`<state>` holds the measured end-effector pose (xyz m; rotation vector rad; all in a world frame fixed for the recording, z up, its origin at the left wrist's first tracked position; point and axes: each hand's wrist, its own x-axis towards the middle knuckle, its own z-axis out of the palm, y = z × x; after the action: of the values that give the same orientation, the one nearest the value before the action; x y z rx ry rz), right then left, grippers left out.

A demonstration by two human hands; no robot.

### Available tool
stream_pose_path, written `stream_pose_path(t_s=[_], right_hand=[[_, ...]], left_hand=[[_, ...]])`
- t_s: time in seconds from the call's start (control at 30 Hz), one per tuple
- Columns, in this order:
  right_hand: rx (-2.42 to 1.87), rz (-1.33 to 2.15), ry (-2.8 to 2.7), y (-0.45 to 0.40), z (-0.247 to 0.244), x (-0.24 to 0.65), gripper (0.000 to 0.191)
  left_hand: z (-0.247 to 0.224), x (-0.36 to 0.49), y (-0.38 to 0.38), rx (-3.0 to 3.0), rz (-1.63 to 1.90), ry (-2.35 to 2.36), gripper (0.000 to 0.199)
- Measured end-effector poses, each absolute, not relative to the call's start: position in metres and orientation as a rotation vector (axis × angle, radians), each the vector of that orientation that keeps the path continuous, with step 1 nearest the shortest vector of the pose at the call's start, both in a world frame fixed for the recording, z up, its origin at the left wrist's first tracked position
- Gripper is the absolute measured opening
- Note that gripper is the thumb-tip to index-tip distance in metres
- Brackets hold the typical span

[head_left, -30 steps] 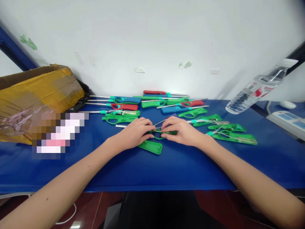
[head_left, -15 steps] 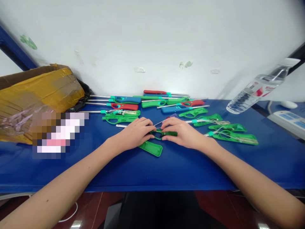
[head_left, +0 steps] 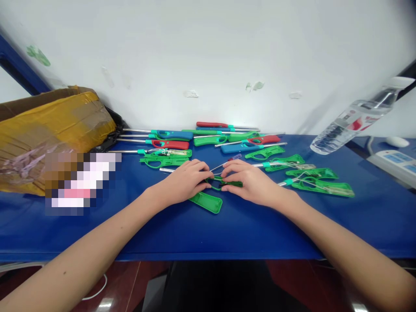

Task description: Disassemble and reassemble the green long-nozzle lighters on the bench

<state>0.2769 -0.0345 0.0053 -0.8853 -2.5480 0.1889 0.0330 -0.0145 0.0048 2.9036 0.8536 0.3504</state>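
Note:
My left hand and my right hand pinch an opened green gas lighter between them, one at each end of its handle. Curled fingers cover most of its inside. Out past my left hand sticks a metal tube, probably the lighter's. A separate green handle shell lies hollow side up just in front of my left fingers. Behind my hands rests a thin screwdriver with a clear purple handle, its shaft running toward my left fingertips.
Opened green lighters with wires lie at right. Closed lighters in several colours line the wall. A taped carton stands left; a tilted water bottle and a white device are at right, on the blue table.
Both hands keep the same grip on the green lighter, with hardly any finger movement visible. The view has shifted very slightly.

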Motion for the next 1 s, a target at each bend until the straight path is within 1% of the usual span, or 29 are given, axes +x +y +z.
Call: stream_pose_path(t_s=[0.27, 0.4, 0.73, 1.0], right_hand=[[-0.918, 0.009, -2.602, -0.045, 0.006, 0.274, 0.020], [-0.895, -0.054, -2.578, -0.045, 0.002, 0.274, 0.020], [-0.837, -0.054, -2.493, -0.042, 0.000, 0.281, 0.018], [-0.867, 0.023, -2.504, -0.042, -0.001, 0.281, 0.019]], left_hand=[[0.005, 0.032, -0.014, 2.893, 0.360, 0.843, 0.022], [0.005, 0.032, -0.014, 2.910, 0.371, 0.827, 0.023], [0.006, 0.032, -0.014, 2.899, 0.364, 0.826, 0.024], [0.005, 0.032, -0.014, 2.900, 0.364, 0.829, 0.025]])
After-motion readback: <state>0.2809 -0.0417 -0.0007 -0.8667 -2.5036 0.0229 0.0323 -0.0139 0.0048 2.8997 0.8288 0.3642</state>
